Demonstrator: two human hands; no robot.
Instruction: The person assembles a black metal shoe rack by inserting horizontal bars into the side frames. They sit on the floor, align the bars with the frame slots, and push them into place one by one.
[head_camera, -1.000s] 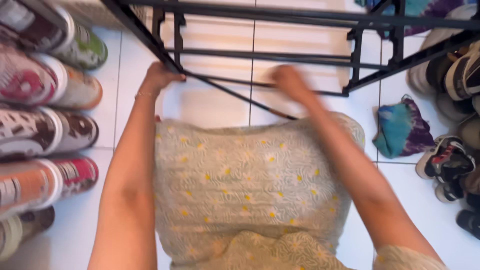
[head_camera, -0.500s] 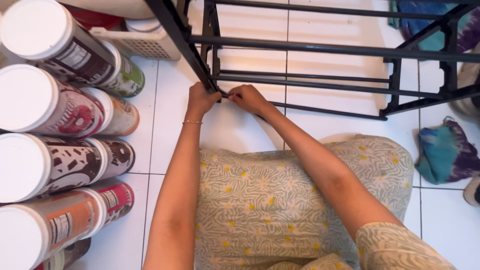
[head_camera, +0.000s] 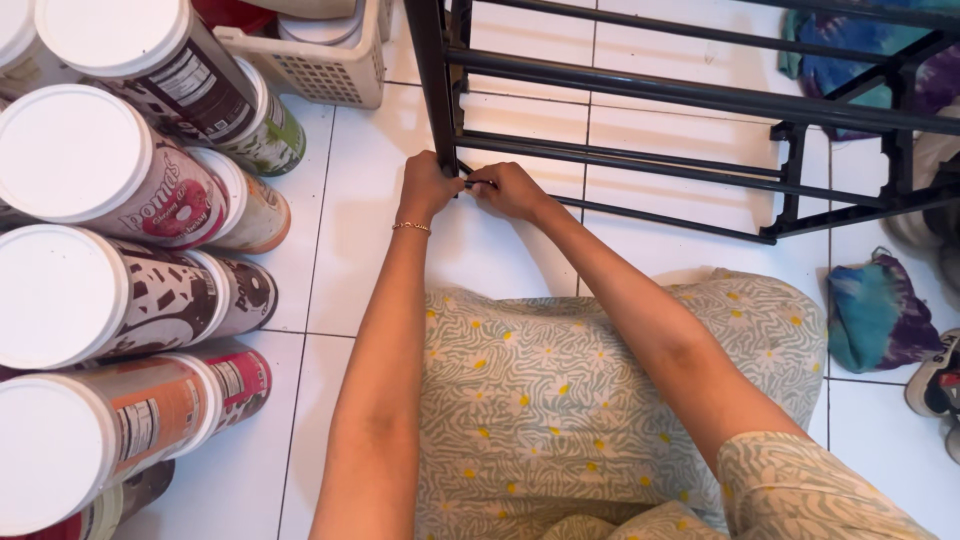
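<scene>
Rack: black metal shoe rack stood on the white tiled floor right in front of my knees, its corner post at upper middle and the rails running off to the right.
Left hand: my left hand was curled shut round the foot of that corner post, thin gold bracelet on the wrist.
Right hand: my right hand was pinched closed on the end of the lowest thin rail, right where it met the post, so both hands sat close together, nearly touching.
Joint: honestly couldn't tell what my fingertips had there, too small and dark.
Lap: green and white patterned dress with little yellow flowers, spread over my knees just below the hands.
Left side: stack of round tubs with white lids lying on their sides, well apart from my arm.
Behind those: cream plastic basket beside the post.
Right side: blue-green crumpled cloth on the floor, a shoe at the edge.
</scene>
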